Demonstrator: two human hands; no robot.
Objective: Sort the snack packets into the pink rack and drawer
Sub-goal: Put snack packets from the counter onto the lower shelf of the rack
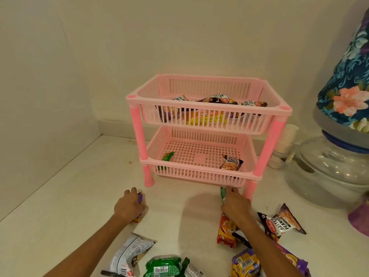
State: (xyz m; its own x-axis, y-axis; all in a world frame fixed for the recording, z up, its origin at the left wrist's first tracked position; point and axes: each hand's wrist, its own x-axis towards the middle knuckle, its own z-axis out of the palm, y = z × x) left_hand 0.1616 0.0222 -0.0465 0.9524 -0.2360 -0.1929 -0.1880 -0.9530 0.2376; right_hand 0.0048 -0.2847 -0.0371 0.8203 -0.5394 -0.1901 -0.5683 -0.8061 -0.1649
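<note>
A two-tier pink rack [208,101] stands on the white counter against the wall. Its top basket holds several packets. The lower basket [199,172] holds a green packet [166,157] and a salted peanuts packet [231,161]. My left hand [130,204] is closed on a purple and yellow packet [140,199] left of the rack's front. My right hand [235,204] grips a green packet [223,193] just below the lower basket's front rim. More packets lie near me: a peanuts packet [281,222], an orange packet [225,231], a green one [162,265] and a silver one [127,254].
A large clear water jar [327,172] with a floral cloth cover [347,76] stands right of the rack. A stack of white cups [282,148] sits behind the rack's right leg. A purple object [359,216] is at the right edge. Walls close the left and back.
</note>
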